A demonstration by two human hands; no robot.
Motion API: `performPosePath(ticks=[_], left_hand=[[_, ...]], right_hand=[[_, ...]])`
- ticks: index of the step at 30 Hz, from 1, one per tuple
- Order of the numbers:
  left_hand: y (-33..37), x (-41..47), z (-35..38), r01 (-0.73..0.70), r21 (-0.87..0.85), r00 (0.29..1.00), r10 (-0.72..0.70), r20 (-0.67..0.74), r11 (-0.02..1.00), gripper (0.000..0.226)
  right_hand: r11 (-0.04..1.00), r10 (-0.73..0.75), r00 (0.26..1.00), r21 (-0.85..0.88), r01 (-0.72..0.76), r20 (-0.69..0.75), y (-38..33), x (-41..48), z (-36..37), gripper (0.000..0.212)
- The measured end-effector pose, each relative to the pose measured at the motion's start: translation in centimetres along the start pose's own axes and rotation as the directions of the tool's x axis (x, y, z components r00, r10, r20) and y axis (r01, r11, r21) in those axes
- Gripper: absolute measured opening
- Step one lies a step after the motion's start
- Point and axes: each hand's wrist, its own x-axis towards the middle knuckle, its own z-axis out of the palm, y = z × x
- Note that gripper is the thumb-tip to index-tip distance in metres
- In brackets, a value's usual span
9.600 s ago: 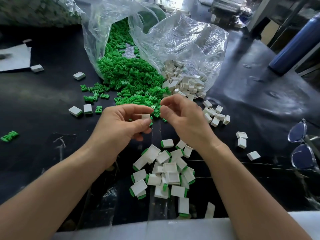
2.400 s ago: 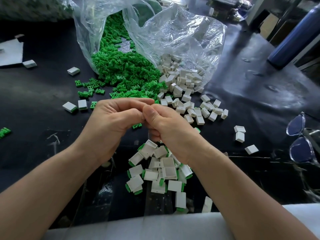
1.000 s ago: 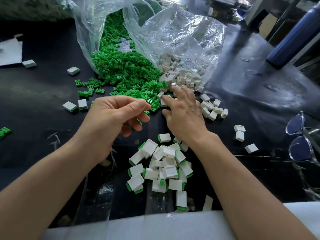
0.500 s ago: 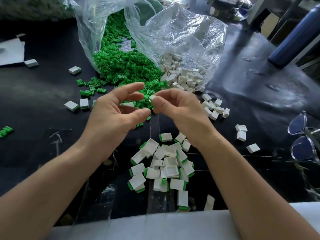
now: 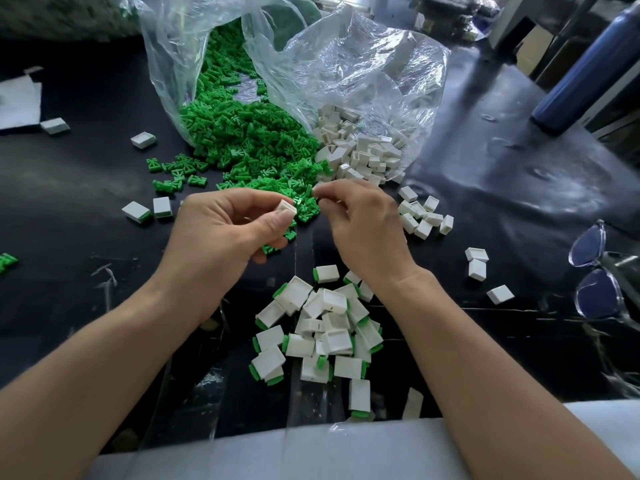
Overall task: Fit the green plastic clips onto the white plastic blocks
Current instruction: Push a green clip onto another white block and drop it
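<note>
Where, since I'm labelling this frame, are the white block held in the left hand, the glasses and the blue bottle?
white block (image 5: 287,206): head view, on its top face.
glasses (image 5: 600,294): head view, on the nearer lens.
blue bottle (image 5: 585,74): head view, on its side.

A heap of small green plastic clips (image 5: 242,140) spills from a crumpled clear plastic bag (image 5: 166,64) onto the black tabletop (image 5: 86,174). A spill of hollow white plastic blocks (image 5: 363,154) touches the heap's right edge. At the heap's near edge, the left hand (image 5: 221,233) pinches one white block (image 5: 287,207) between thumb and fingers. The right hand (image 5: 367,226), just beside it, has its fingertips pressed together, and what they grip is too small to tell. Nearer the person than the heap lies a pile of white blocks with green clips fitted (image 5: 322,327).
</note>
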Motion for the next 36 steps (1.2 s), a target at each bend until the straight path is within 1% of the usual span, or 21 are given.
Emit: performPosePath(ticks=[2,4,6,8,11,14,22,26,29,32,34,36], left_hand=[[0.0,0.0,0.0,0.006,-0.007,1.0,-0.006,-0.002,1.0,0.011],[0.0,0.0,-0.1,0.01,-0.006,1.0,-0.011,-0.007,1.0,0.01],[0.0,0.1,-0.1,0.011,-0.003,1.0,-0.011,-0.007,1.0,0.01],[0.0,0.1,-0.1,0.011,0.001,1.0,-0.011,-0.004,1.0,0.009],[0.0,0.0,-0.2,0.012,0.001,1.0,-0.012,0.001,1.0,0.007],[0.0,0.0,-0.1,0.02,-0.004,1.0,-0.02,0.005,1.0,0.006],[-0.1,0.0,0.0,0.028,0.0,1.0,-0.028,0.01,1.0,0.007],[-0.2,0.0,-0.1,0.026,-0.007,0.999,-0.026,0.02,1.0,0.012],[-0.3,0.0,-0.1,0.034,-0.021,0.999,-0.034,0.032,0.999,0.013],[-0.2,0.0,0.0,0.025,-0.018,0.999,-0.024,0.045,1.0,0.013],[-0.2,0.1,0.0,0.02,-0.017,0.999,-0.019,0.045,1.0,0.014],[-0.1,0.1,0.0,0.023,-0.022,0.999,-0.022,0.04,0.999,0.014]], right_hand=[[0.989,-0.069,0.997,-0.126,0.073,0.033,0.3,0.2,0.3,0.029],[0.969,-0.107,0.99,-0.212,0.124,0.092,0.5,0.3,0.5,0.036],[0.951,-0.101,0.982,-0.273,0.142,0.158,0.6,0.3,0.7,0.041],[0.936,-0.075,0.976,-0.323,0.139,0.202,0.8,0.4,0.8,0.038],[0.937,-0.039,0.979,-0.332,0.106,0.201,0.7,0.4,0.7,0.03],[0.944,-0.008,0.982,-0.322,0.07,0.19,0.6,0.5,0.6,0.028],[0.921,0.032,0.971,-0.384,0.064,0.238,0.5,0.4,0.1,0.027],[0.908,0.038,0.971,-0.415,0.065,0.234,0.5,0.4,0.1,0.022],[0.922,0.039,0.974,-0.384,0.051,0.224,0.6,0.4,0.0,0.017],[0.949,0.024,0.981,-0.312,0.038,0.191,0.8,0.4,-0.1,0.014],[0.984,0.037,0.989,-0.179,-0.011,0.141,0.8,0.4,-0.4,0.017],[0.993,0.075,0.993,0.083,-0.083,0.097,0.4,0.4,-0.9,0.014]])
